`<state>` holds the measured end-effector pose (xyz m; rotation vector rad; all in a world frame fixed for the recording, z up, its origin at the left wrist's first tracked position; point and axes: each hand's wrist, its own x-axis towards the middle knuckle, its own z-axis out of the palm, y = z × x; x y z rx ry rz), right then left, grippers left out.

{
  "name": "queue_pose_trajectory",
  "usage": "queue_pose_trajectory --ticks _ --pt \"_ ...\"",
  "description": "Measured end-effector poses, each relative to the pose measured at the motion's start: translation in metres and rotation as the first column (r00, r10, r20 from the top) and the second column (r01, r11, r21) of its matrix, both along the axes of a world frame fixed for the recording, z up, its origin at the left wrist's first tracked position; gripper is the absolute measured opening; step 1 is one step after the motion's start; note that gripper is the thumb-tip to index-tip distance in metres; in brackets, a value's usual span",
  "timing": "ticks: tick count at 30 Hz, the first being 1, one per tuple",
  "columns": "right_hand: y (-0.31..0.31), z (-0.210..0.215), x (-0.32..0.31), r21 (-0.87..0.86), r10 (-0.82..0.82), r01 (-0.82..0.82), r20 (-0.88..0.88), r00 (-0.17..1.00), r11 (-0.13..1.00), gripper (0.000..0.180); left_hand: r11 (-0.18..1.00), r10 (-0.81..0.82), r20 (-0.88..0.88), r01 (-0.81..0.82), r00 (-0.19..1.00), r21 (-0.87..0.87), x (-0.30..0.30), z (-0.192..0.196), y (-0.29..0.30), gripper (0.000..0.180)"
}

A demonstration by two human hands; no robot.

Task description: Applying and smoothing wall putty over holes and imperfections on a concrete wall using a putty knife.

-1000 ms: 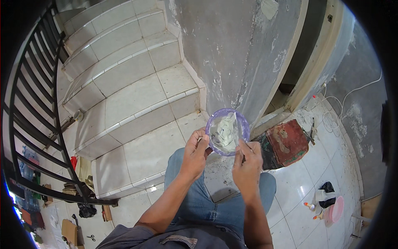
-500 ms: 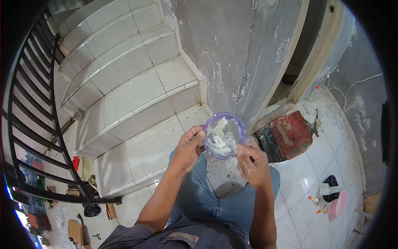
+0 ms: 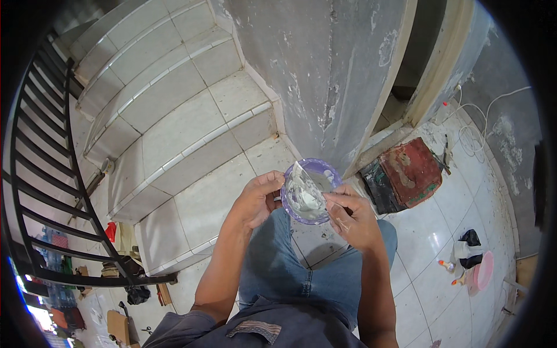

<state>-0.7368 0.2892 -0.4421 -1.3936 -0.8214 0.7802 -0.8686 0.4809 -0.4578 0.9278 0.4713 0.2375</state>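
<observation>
Over my knees is a small purple bowl [image 3: 314, 221] with white putty smeared on its inside. My left hand [image 3: 258, 199] grips the bowl's left rim, thumb on top and fingers curled beneath. In my right hand [image 3: 354, 219], thumb and fingers pinch a thin, flat scraper [image 3: 306, 191] coated with putty. Its straight edge slants across the bowl's mouth. White residue marks my right fingers. The scraper's gripped end is hidden by my fingertips.
Tiled stairs [image 3: 185, 127] rise ahead left beside a black railing [image 3: 49, 156]. A peeling grey wall [image 3: 307, 75] stands ahead. Right lie a worn reddish box-like object [image 3: 409, 174], a pink tub [image 3: 483, 271], paint-tipped brushes [image 3: 445, 265] and a white cable [image 3: 473, 136].
The scraper, blurred low in the bowl before, now stands tilted with its flat face showing. My right hand has turned slightly; my left still holds the bowl.
</observation>
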Motion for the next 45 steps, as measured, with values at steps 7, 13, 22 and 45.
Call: queue_pose_trajectory --ticks 7,13,22,45 --pt "-0.012 0.0 0.006 -0.034 0.179 -0.181 -0.062 0.982 0.983 0.021 0.998 -0.065 -0.054 0.065 0.996 0.002 -0.001 0.004 0.011 0.017" --pt "-0.029 0.008 0.021 -0.155 0.252 -0.241 0.06 0.966 0.958 0.021 0.993 -0.102 -0.09 0.106 0.991 0.041 -0.004 0.007 0.015 0.017" --pt "-0.029 0.013 0.027 -0.147 0.385 -0.358 0.437 0.813 0.922 0.019 0.976 -0.152 -0.164 0.174 0.975 0.128 -0.001 0.018 0.01 0.016" --pt "-0.027 0.026 0.038 -0.208 0.168 0.033 0.865 0.474 0.978 0.014 0.846 -0.22 -0.329 0.348 0.918 0.405 0.023 0.018 0.013 0.018"
